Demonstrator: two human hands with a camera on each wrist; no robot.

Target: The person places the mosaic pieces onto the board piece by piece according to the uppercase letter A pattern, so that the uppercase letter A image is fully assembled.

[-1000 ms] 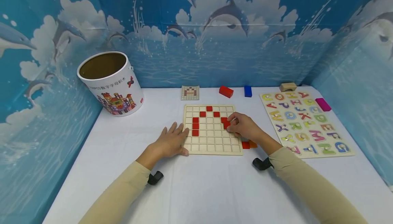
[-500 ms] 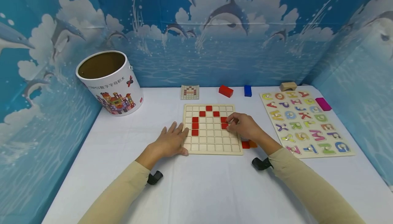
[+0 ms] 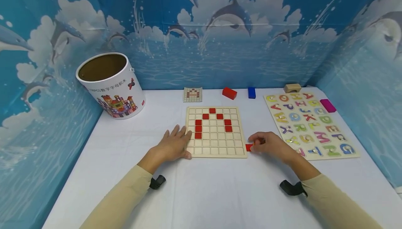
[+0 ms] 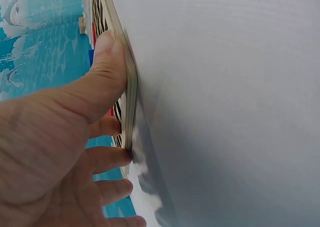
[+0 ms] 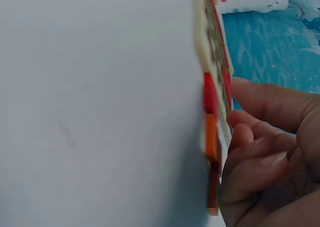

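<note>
A square wooden grid board lies on the white table, with several red square tiles set in its cells in an arch-like pattern. My left hand rests spread on the board's left edge; in the left wrist view, the thumb lies along the rim. Beside the board's lower right corner, my right hand is low over a loose red tile. In the right wrist view, an orange tile lies by this red one, and thumb and forefinger are apart with nothing seen between them.
Behind the board are a small pattern card, a red block and a blue block. An alphabet puzzle board lies to the right, near a wooden block and a magenta block. A white bucket stands back left.
My right hand has left the red tiles on the board's right side and moved down and right to the loose tiles. My left hand has stayed on the board's edge.
</note>
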